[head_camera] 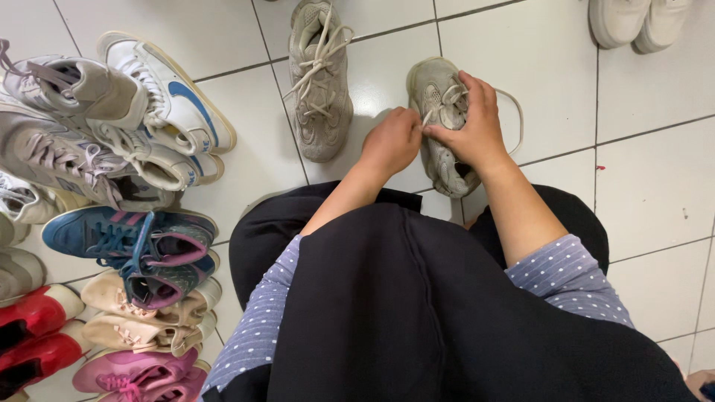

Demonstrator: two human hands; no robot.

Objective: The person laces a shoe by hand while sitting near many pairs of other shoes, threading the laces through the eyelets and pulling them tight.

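Both our left hand (pixel 390 141) and right hand (pixel 469 123) pinch the beige sneaker's (pixel 439 104) laces (pixel 514 112); uneven tugging could knot them or tip the shoe.

Two hands (pixel 391 141); two grey shoes (pixel 320 82)

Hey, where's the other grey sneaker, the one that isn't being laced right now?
The loose grey sneaker lies on the white tiled floor, top centre of the head view, just left of the left hand and the held grey sneaker.
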